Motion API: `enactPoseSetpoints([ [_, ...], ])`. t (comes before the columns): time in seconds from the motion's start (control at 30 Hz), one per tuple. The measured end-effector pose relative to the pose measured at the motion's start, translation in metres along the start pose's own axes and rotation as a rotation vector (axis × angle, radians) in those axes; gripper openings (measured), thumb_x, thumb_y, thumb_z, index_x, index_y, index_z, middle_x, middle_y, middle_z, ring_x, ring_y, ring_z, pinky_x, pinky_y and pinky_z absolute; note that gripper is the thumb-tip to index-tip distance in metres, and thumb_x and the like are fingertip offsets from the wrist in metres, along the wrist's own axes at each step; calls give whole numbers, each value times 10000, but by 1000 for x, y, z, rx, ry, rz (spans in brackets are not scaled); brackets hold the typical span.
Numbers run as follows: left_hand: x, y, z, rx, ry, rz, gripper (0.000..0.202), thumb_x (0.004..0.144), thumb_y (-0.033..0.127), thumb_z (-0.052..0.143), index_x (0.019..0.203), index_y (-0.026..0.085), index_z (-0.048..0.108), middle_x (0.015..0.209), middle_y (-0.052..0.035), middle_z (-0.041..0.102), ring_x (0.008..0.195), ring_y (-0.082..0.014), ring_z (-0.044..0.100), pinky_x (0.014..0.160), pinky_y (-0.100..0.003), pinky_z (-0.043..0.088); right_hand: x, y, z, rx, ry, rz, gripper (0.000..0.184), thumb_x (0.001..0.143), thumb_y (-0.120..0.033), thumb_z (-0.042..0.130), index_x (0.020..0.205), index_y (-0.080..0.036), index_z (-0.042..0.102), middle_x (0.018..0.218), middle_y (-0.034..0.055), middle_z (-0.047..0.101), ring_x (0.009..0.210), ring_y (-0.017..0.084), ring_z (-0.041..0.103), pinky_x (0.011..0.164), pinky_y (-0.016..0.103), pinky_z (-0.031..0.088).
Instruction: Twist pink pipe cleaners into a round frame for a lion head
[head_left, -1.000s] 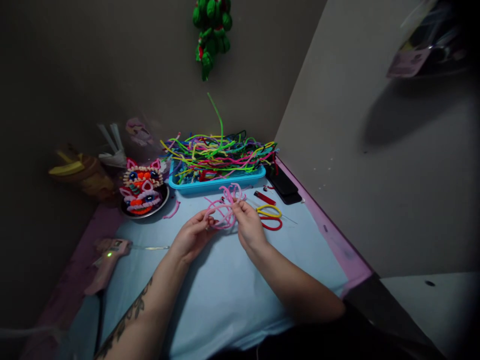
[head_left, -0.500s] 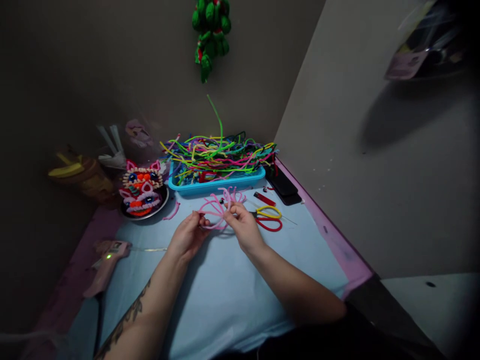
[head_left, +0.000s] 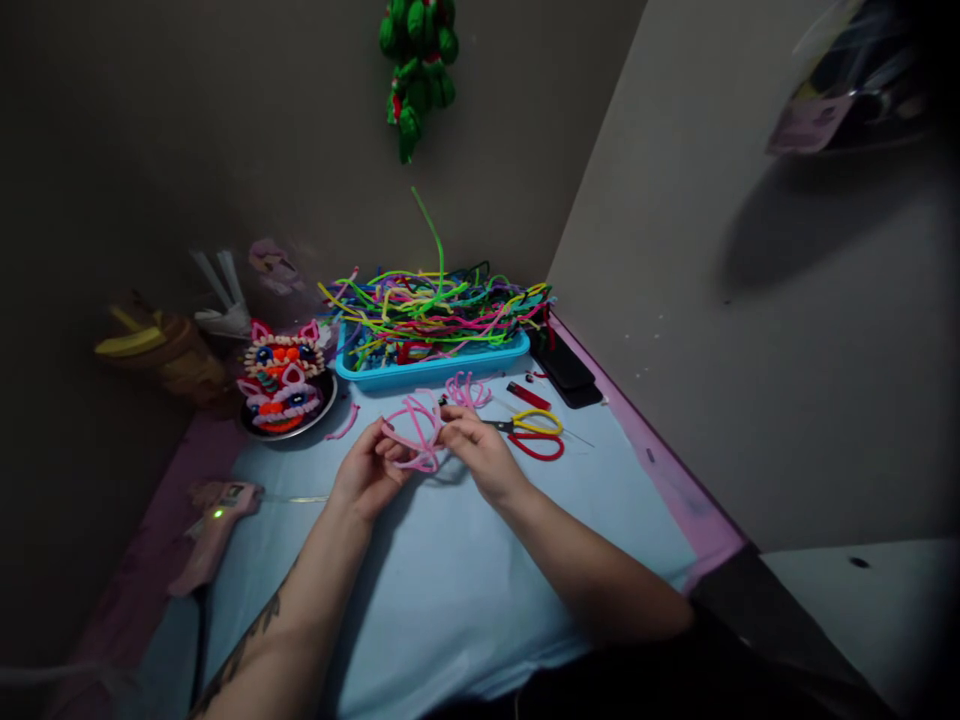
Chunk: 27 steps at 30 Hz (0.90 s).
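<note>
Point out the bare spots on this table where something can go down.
Bare cover between the forearms; more right of the right hand, below the scissors; some between glue gun and left hand. Crowded by the tray and the held pipe-cleaner loops.

On the tabletop I saw a blue tray heaped with coloured pipe cleaners by the far wall, and a lion-head craft just left of it. Yellow-and-red scissors lay near a red lighter and a black phone. A pink glue gun sat at the left edge.
</note>
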<state>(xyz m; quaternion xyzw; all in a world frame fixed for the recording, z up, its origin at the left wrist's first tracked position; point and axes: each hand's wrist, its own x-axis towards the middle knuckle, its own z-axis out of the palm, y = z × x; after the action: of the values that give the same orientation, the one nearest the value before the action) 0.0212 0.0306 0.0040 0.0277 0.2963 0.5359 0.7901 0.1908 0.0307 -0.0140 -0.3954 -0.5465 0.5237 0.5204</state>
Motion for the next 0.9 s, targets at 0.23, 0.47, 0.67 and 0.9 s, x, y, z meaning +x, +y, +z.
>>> enactPoseSetpoints([
  [0.23, 1, 7, -1, -36, 82, -51, 358, 931, 149, 420, 579, 192, 372, 417, 81, 329, 344, -66, 368, 474, -227, 435, 6, -3, -11, -299, 180, -221, 326, 850, -271, 557, 1164, -289, 644, 1191, 74, 573, 1148, 244, 526, 1032, 439, 395],
  [0.47, 2, 3, 0, -17, 98, -152, 346, 893, 139, 435, 566, 206, 346, 399, 74, 310, 321, -73, 348, 380, -224, 339, 12, -5, -12, -534, 10, -395, 285, 823, -145, 549, 964, -296, 746, 1137, 73, 632, 1145, 262, 525, 1043, 484, 389],
  [0.67, 0, 8, -1, -104, 80, -150, 345, 922, 148, 398, 581, 195, 370, 404, 68, 326, 337, -62, 371, 385, -180, 365, 12, 6, -11, -282, -16, -128, 211, 802, -216, 591, 896, -270, 772, 884, 37, 746, 865, 208, 670, 821, 371, 520],
  [0.9, 0, 10, -4, -33, 28, -168, 325, 917, 157, 412, 596, 195, 378, 426, 71, 338, 338, -71, 375, 395, -196, 376, 12, 11, -3, -42, 13, 109, 220, 725, -278, 639, 887, -239, 783, 859, 32, 778, 808, 206, 703, 790, 372, 538],
])
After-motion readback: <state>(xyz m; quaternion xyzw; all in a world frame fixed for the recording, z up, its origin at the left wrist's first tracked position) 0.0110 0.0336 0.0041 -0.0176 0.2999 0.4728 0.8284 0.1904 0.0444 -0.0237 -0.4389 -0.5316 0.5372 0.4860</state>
